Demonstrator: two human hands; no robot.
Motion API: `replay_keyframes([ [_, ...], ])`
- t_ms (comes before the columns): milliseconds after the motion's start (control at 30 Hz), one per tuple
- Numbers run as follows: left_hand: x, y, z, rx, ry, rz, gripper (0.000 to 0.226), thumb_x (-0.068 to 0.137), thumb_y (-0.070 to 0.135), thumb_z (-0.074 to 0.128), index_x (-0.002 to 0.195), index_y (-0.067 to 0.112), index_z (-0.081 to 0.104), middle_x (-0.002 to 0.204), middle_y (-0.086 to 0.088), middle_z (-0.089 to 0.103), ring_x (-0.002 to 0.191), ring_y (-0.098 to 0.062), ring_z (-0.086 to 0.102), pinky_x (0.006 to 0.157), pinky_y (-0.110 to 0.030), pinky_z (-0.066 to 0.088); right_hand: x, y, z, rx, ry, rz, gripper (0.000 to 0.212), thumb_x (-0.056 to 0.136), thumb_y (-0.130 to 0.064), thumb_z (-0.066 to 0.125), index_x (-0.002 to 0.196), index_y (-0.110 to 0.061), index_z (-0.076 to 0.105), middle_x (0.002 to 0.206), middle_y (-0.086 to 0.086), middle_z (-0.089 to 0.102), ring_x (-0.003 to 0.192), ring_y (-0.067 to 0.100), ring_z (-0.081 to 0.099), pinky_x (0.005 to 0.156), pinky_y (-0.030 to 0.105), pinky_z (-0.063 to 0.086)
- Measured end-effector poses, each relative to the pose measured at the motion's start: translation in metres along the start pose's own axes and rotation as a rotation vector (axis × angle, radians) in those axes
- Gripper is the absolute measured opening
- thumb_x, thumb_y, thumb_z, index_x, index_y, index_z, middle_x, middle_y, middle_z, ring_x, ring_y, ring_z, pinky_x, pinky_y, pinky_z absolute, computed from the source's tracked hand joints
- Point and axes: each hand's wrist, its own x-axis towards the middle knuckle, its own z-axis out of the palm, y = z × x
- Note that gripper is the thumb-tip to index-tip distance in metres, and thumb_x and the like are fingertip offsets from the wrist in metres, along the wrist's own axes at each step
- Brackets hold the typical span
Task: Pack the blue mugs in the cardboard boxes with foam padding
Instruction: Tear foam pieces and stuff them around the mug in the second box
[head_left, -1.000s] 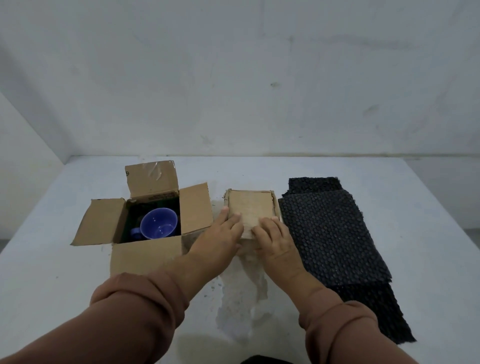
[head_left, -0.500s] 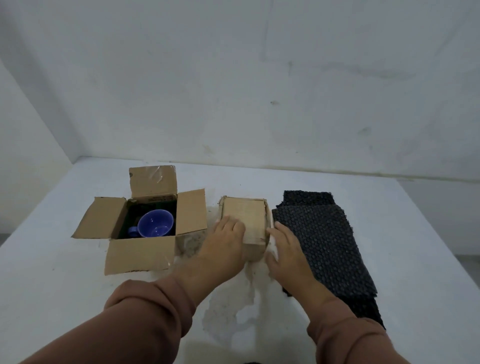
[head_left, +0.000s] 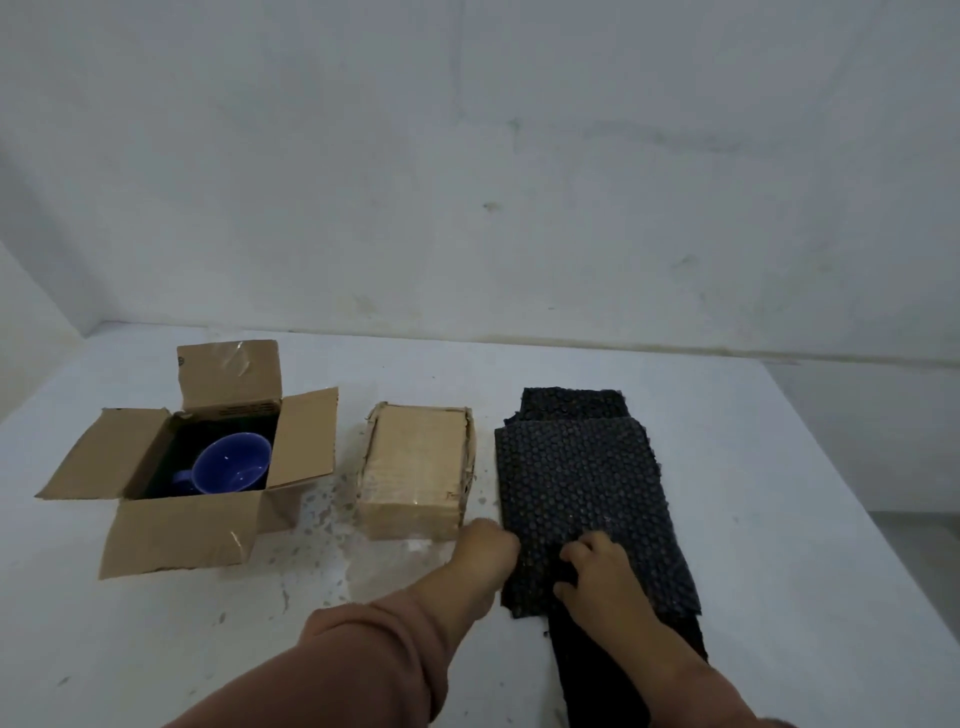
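Note:
A blue mug (head_left: 231, 462) lies tilted inside the open cardboard box (head_left: 176, 535) at the left, on dark padding, with all flaps spread. A closed cardboard box (head_left: 415, 457) sits in the middle. To its right lies a stack of black bumpy foam sheets (head_left: 576, 478). My left hand (head_left: 485, 551) is at the top sheet's near left edge, fingers tucked out of sight against it. My right hand (head_left: 602, 582) rests on the same sheet's near end, fingers and thumb curled into the foam.
Everything stands on a white table (head_left: 779, 519) with a scuffed, stained patch (head_left: 332, 519) in front of the closed box. A white wall runs behind. The table's right edge lies close beyond the foam stack.
Both hands left the closed box and moved right onto the foam stack. The view has tilted and shifted. The closed box now sits alone.

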Motion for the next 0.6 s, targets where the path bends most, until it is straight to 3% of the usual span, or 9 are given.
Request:
replay_keyframes([
  [100,0.011,0.005,0.007,-0.141,0.092,-0.04,0.009,0.092,0.006,0.046,0.095,0.0,0.053,0.086,-0.012,0.054,0.07,-0.021,0.051,0.056,-0.026,0.041,0.0,0.002,0.0,-0.009,0.002,-0.029,0.039,0.09,-0.029,0.054,0.127,-0.016,0.052,0.136,0.007,0.038,0.124,0.023,0.035,0.103,0.024,0.031],
  [200,0.017,0.007,0.014,-0.218,0.089,-0.012,0.021,0.091,0.012,0.055,0.107,-0.002,0.058,0.102,-0.016,0.064,0.085,-0.03,0.062,0.075,-0.033,0.054,0.0,0.005,-0.001,-0.013,0.006,-0.05,0.038,0.09,-0.027,0.055,0.125,-0.015,0.053,0.134,0.008,0.04,0.122,0.023,0.036,0.101,0.023,0.032],
  [300,0.019,0.008,0.019,-0.127,0.155,0.09,0.029,0.09,0.021,0.06,0.111,0.004,0.052,0.109,-0.013,0.062,0.098,-0.03,0.06,0.083,-0.037,0.052,0.001,0.008,-0.001,-0.026,0.015,-0.065,0.037,0.089,-0.026,0.054,0.124,-0.014,0.054,0.132,0.008,0.041,0.121,0.023,0.037,0.099,0.024,0.033],
  [367,0.017,0.011,0.02,-0.003,0.199,0.162,0.02,0.092,0.025,0.058,0.103,0.01,0.051,0.103,-0.01,0.06,0.096,-0.029,0.059,0.082,-0.037,0.049,0.002,0.009,0.001,-0.022,0.022,-0.075,0.037,0.089,-0.025,0.053,0.124,-0.014,0.055,0.131,0.008,0.042,0.12,0.024,0.038,0.098,0.025,0.034],
  [467,0.012,0.018,0.021,0.214,0.288,0.288,0.021,0.092,0.031,0.055,0.08,0.017,0.046,0.079,-0.004,0.054,0.078,-0.023,0.053,0.068,-0.032,0.041,0.004,0.011,0.001,0.052,0.036,-0.072,0.033,0.09,-0.025,0.053,0.119,-0.012,0.059,0.126,0.008,0.046,0.116,0.022,0.042,0.094,0.023,0.036],
  [533,0.004,0.026,0.022,0.095,0.225,0.324,0.028,0.089,0.027,0.057,0.071,0.017,0.039,0.068,-0.002,0.044,0.067,-0.019,0.044,0.061,-0.031,0.034,0.006,0.009,-0.009,0.21,0.119,-0.023,0.023,0.091,-0.021,0.053,0.105,-0.007,0.065,0.111,0.009,0.055,0.104,0.021,0.051,0.08,0.021,0.038],
  [600,-0.012,0.042,0.018,-0.19,0.061,0.311,0.028,0.083,0.022,0.061,0.068,0.018,0.038,0.068,-0.006,0.043,0.066,-0.017,0.044,0.06,-0.031,0.033,0.008,0.007,-0.028,0.414,0.28,0.066,0.017,0.09,-0.016,0.054,0.09,-0.007,0.067,0.094,0.007,0.059,0.09,0.019,0.054,0.07,0.022,0.033],
])
